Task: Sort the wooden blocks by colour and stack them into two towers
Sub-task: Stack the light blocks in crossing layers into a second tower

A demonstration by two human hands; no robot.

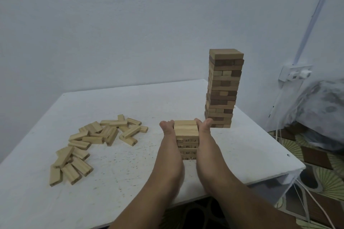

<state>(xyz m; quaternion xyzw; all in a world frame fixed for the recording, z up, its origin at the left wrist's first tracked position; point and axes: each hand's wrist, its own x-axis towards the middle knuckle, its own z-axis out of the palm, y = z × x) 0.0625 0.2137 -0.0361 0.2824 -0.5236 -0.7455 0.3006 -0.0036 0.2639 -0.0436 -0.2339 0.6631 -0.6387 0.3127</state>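
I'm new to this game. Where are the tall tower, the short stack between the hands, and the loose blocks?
tall tower [222, 87]: head view, middle of its front face.
short stack [186, 130]: head view, its upper front.
loose blocks [96, 139]: head view, middle of the scattered pile.

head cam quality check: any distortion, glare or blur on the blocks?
Head view: wide-angle bend at the edges, the wall pipe leans; light is soft and flat, no glare on the table; both hands and the short stack look slightly soft, numbers barely legible.

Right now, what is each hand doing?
Left hand: open, fingers pressed flat against the short tower's left side.
Right hand: open, pressed against its right side.
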